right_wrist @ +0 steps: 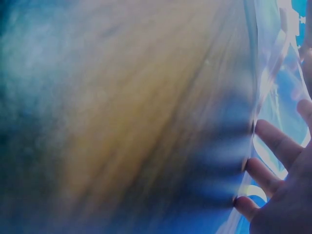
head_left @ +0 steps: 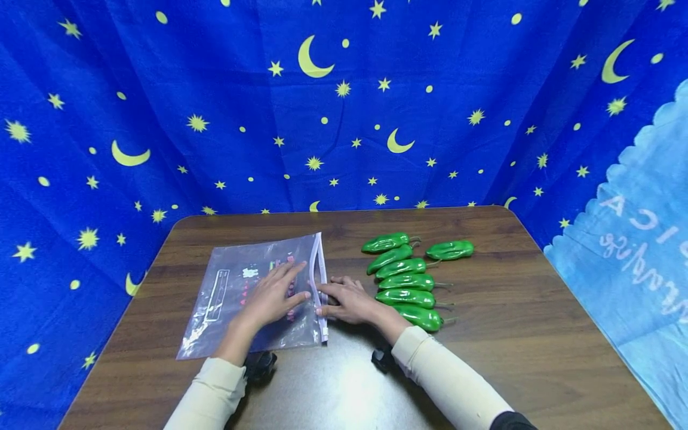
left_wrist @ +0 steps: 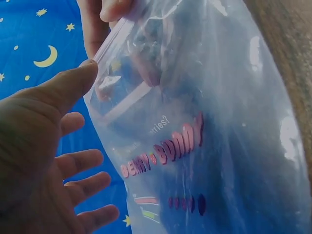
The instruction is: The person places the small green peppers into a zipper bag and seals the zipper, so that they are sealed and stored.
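Note:
A clear zip bag (head_left: 226,298) with pink lettering lies flat, its white zip edge (head_left: 322,325) facing right and the lips slightly parted. My left hand (head_left: 276,292) rests over the bag with fingers spread, its thumb tip at the zip edge. In the left wrist view, the left fingers (left_wrist: 83,187) are loose and hold nothing. From the other side, my right hand (head_left: 349,301) reaches the bag's mouth, index finger and thumb apart at the lips. In the right wrist view, several right fingertips (right_wrist: 261,170) touch the tabletop.
Several green peppers (head_left: 405,282) lie in a column right of the right hand, and one more pepper (head_left: 450,249) sits apart to their right. The brown wooden table (head_left: 516,334) ends at a blue star-and-moon curtain (head_left: 344,119). A light blue cloth (head_left: 639,251) hangs at the right.

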A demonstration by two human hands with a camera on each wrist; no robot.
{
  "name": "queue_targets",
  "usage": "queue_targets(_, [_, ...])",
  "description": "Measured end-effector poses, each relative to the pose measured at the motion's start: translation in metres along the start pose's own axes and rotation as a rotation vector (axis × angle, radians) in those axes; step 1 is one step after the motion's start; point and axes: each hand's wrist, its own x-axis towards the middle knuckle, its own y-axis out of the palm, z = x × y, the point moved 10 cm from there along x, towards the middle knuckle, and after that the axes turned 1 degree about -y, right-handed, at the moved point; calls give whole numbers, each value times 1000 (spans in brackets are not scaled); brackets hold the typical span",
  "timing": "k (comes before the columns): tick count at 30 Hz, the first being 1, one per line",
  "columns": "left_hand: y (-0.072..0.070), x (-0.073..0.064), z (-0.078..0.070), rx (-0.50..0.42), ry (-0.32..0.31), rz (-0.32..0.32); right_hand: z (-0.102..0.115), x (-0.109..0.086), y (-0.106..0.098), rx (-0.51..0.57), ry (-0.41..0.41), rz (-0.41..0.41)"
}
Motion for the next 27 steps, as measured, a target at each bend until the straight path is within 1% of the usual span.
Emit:
queue_targets(4, [1,3,-3,-13,4,11,0,0,0,-7,-8,0])
queue_targets(9, [4,5,-8,-52,17,47,2,-1,-1,-10,-22,-2])
queue_targets(17, [6,9,-14,-73,24,46,0,0,1,-7,-18,4])
queue_targets(27, [10,10,-18,-43,24,48,0,0,3,-7,-3,25])
